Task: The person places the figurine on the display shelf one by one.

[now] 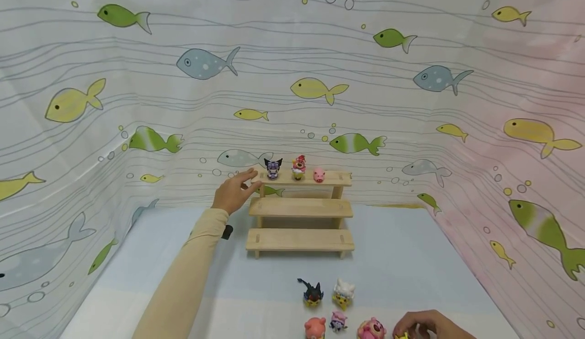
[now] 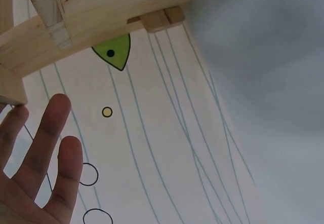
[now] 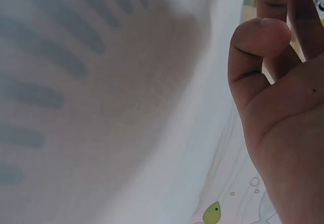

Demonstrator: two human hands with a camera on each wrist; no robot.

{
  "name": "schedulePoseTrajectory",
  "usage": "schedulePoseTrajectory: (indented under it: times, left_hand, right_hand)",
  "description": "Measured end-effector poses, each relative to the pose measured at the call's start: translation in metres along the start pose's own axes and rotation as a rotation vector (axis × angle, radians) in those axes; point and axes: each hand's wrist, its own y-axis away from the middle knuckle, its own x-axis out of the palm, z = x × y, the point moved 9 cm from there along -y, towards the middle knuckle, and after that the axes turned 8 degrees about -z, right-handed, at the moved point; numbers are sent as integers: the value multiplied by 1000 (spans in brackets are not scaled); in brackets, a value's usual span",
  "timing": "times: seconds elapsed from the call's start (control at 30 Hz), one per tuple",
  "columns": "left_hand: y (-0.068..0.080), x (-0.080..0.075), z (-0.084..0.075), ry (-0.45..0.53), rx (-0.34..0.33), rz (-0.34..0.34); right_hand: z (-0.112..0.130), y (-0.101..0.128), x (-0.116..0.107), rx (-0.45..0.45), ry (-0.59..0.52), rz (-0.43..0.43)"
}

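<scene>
Pale bare wood for the three-tiered step stand (image 1: 300, 207), set at the back of the pale blue-white table surface (image 1: 388, 257), before a white fish-printed hanging (image 1: 274, 34). On the top tier, left to right: purple-and-black figure with pointed ears (image 1: 273, 168), pink-and-yellow figure with red crest (image 1: 299, 168), round pink pig figure (image 1: 319, 175). At that tier's left end, the left hand (image 1: 234, 192): fingers relaxed and spread, one tip apparently against the wood. At the lower edge of the head view, the right hand (image 1: 425, 324): fingers curled about a small yellow figure (image 1: 402, 336), mostly hidden; cannot tell how firmly. Just left of that hand, a plump pink figure (image 1: 371, 329); beyond, a coral-pink round-headed figure (image 1: 315, 328), small pink-and-purple figure (image 1: 338, 320), black long-tailed figure (image 1: 313, 295), white-topped yellow figure (image 1: 343, 293). Likeliest trouble, as judged: a rocked stand from an uneven push at its left end, with toppled figures up top. Most exposed there: the purple-and-black one, closest to the left fingers. Also possible: a knocked-over pink neighbour from a low leftward sweep of the right knuckles; a dropped yellow figure from too shallow a pinch.
</scene>
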Motion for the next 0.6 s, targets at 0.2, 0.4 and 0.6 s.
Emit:
schedulePoseTrajectory:
  times: [0.2, 0.4, 0.6]
  left_hand:
    - [-1, 0, 2, -3, 8, -3]
    - [-1, 2, 4, -8, 7, 1]
    - [-2, 3, 4, -11, 8, 1]
  right_hand:
    - [0, -1, -3, 37, 27, -29]
    - [3, -3, -10, 25, 31, -50]
    - [-1, -5, -22, 157, 98, -151]
